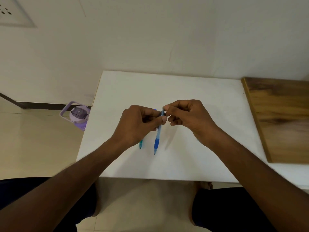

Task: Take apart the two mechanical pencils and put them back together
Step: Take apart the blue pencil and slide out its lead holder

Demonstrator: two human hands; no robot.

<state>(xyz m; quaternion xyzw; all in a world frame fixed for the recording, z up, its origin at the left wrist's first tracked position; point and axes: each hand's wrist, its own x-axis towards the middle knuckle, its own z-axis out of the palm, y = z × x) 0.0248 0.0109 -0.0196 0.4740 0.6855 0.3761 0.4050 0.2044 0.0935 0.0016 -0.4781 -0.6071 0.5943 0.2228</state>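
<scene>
Two forearms reach up from the bottom corners and meet at the middle of the frame, so you work over the centre of the white table [192, 91] where nothing can roll off. Your left hand [138, 124] is clenched round the barrel of the blue pencil [158, 134], holding it clear of the surface with its dark blue grip and tip pointing down toward you; that steadies the body while the other end is worked. Your right hand [189, 117] pinches the top end with thumb and forefinger, probably to pull or seat the cap, though I cannot tell which. Just left of centre, the teal pencil [140, 144] peeks from under your left wrist, lying on the table and seemingly waiting its turn. Farther off, a wooden board [284, 118] sits at the right, and a purple bottle [78, 116] stands on the floor at the left.
</scene>
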